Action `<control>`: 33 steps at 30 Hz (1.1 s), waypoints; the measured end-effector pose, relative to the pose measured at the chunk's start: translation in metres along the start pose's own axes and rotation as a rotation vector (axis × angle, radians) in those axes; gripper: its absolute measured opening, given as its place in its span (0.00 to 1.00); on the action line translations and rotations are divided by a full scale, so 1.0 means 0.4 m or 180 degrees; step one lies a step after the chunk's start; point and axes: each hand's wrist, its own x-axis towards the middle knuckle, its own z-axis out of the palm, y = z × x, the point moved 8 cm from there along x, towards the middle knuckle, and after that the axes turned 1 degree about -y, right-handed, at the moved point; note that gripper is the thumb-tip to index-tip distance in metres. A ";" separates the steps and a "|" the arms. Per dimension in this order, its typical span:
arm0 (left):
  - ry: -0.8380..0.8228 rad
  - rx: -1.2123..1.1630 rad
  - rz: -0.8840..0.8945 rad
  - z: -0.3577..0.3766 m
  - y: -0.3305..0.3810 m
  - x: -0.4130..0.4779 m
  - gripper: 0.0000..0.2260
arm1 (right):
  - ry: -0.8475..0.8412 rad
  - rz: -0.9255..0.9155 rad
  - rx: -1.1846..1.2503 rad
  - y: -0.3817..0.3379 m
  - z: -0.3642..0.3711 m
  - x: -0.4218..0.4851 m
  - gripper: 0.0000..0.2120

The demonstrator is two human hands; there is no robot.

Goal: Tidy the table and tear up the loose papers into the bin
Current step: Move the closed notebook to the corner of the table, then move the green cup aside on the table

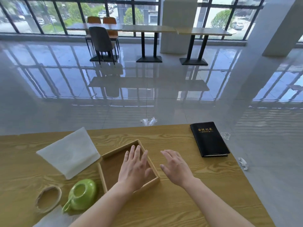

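A shallow wooden tray (pixel 105 171) lies at the middle of the wooden table (pixel 180 202). My left hand (pixel 135 167) hovers over the tray's right half, fingers spread and holding nothing. My right hand (pixel 176 166) is open just to the right of the tray, above the bare tabletop, also holding nothing. A white sheet of paper (pixel 70 153) lies to the left of the tray, one corner reaching past the table's far edge. A black notebook (pixel 209 139) with gold lettering rests near the far right corner.
A green ceramic cup (pixel 82 194) lies on its side at the near left, beside a brown tape ring (pixel 48 198). Crumpled clear plastic scraps (pixel 149 122) lie on the glossy floor beyond the table and off its right edge. Tables and chairs (pixel 101 41) stand far off by the windows.
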 end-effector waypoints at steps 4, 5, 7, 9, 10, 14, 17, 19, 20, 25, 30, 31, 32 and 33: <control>0.0028 -0.0002 -0.0309 -0.019 -0.083 -0.075 0.32 | -0.0131 -0.0202 0.0013 -0.092 0.045 0.013 0.28; 0.0051 -0.0026 -0.0393 -0.025 -0.106 -0.093 0.32 | -0.0152 -0.0253 0.0023 -0.115 0.055 0.018 0.27; 0.0095 -0.0058 -0.0564 -0.031 -0.153 -0.131 0.32 | -0.0200 -0.0352 0.0030 -0.159 0.076 0.028 0.27; 0.0109 -0.0073 -0.0739 -0.031 -0.201 -0.173 0.32 | -0.0252 -0.0463 0.0029 -0.205 0.098 0.035 0.27; 0.0112 -0.0082 -0.0834 -0.029 -0.226 -0.195 0.32 | -0.0280 -0.0526 0.0023 -0.229 0.110 0.038 0.27; 0.0118 -0.0138 -0.1158 -0.019 -0.321 -0.276 0.32 | -0.0373 -0.0747 -0.0019 -0.322 0.150 0.041 0.27; 0.0074 -0.0183 -0.1284 -0.010 -0.380 -0.327 0.32 | -0.0413 -0.0791 -0.0031 -0.380 0.176 0.039 0.27; 0.0071 -0.0188 -0.1314 -0.008 -0.418 -0.356 0.32 | -0.0438 -0.0790 -0.0040 -0.417 0.194 0.037 0.26; 0.0068 -0.0204 -0.1318 -0.007 -0.439 -0.371 0.32 | -0.0452 -0.0782 -0.0048 -0.436 0.203 0.037 0.26; -0.0008 -0.0360 -0.1346 0.006 -0.543 -0.451 0.32 | -0.0467 -0.0717 0.0009 -0.539 0.253 0.031 0.25; -0.0190 -0.0497 -0.1241 0.034 -0.616 -0.508 0.30 | -0.0574 -0.0579 0.0064 -0.640 0.319 0.023 0.25; -0.0228 -0.0528 -0.1218 0.040 -0.628 -0.514 0.31 | -0.0597 -0.0542 0.0066 -0.656 0.333 0.021 0.25; -0.0271 -0.0560 -0.1189 0.046 -0.637 -0.519 0.31 | -0.0619 -0.0508 0.0060 -0.670 0.346 0.017 0.25; -0.0315 -0.0593 -0.1155 0.052 -0.645 -0.523 0.31 | -0.0639 -0.0471 0.0054 -0.681 0.357 0.013 0.25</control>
